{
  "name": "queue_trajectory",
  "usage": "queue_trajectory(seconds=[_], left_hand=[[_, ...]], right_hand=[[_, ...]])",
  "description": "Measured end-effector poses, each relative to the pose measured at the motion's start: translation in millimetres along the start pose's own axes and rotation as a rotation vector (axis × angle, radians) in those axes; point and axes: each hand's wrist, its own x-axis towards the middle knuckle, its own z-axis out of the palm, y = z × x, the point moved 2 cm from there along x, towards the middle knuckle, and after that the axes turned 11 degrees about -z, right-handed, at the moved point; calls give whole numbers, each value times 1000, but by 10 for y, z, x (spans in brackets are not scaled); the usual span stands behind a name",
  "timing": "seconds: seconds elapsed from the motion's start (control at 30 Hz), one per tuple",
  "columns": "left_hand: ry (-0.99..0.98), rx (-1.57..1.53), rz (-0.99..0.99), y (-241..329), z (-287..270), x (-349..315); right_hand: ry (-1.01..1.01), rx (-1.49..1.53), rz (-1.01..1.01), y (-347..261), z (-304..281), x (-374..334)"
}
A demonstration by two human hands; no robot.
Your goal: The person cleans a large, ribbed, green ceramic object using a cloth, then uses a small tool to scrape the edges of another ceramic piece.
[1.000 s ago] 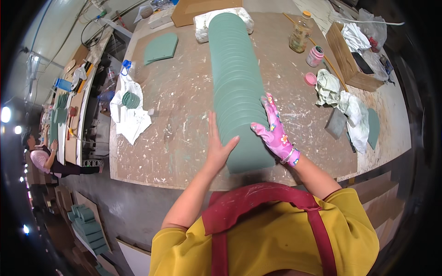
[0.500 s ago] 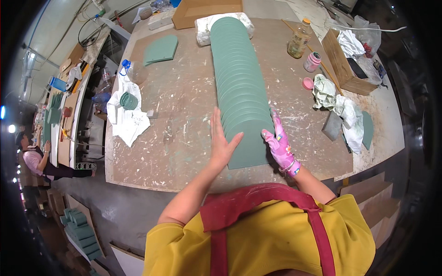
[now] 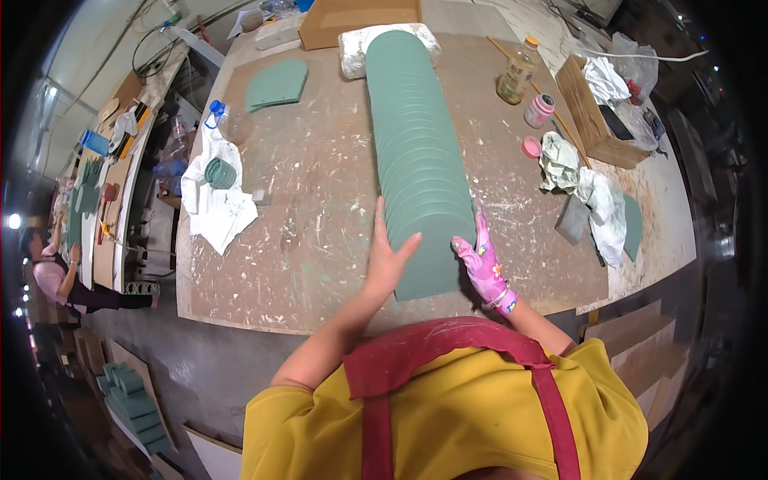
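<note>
Left hand (image 3: 387,263) and pink-gloved right hand (image 3: 485,272), both spread, flanked the near end of green sheets (image 3: 420,152), already overlapped in a row toward twelve o'clock on the counter (image 3: 316,184); a smaller pile (image 3: 277,82) at eleven lay outside it.

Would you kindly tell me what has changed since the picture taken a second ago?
The right hand in its pink flowered glove has moved back toward the near edge of the scuffed brown tabletop, along the right side of the long row of overlapping green round-ended sheets. Nothing was grasped or released; the bare left hand stays at the row's left side.
</note>
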Motion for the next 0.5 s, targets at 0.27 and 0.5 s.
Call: queue_trajectory(seconds=[0.27,0.5], left_hand=[[104,109,10,-114,38,-55],[146,118,124,-85,-906,-351]], right_hand=[[9,27,95,5,-10,-65],[-16,-325,-564,-1253,96,545]])
